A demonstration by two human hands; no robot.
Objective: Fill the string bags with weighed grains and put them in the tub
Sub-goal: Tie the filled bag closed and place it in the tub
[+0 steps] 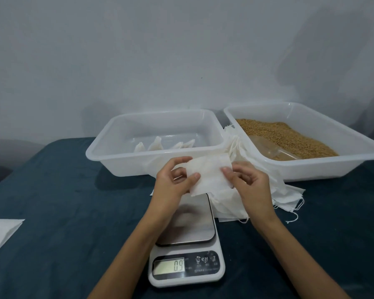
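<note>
Grains (289, 134): we see them heaped in the right-hand tray (311, 169), at two o'clock from the scale, a clear scoop (272, 149) lying in them.
Tub (121, 160): at twelve o'clock, holding about four filled bags (158, 144); we judge the job early, most bags left.
Counter (63, 201): dark blue cloth under everything.
Empty bags (268, 190): a loose pile at one o'clock, between the trays.
Scale (186, 255): bare platform, display showing a small reading.
String bag (209, 175): held flat above the scale, unfilled.
Left hand (173, 182): fingers pinching the bag's left edge.
Right hand (248, 184): fingers pinching its right edge, likely opening it.
</note>
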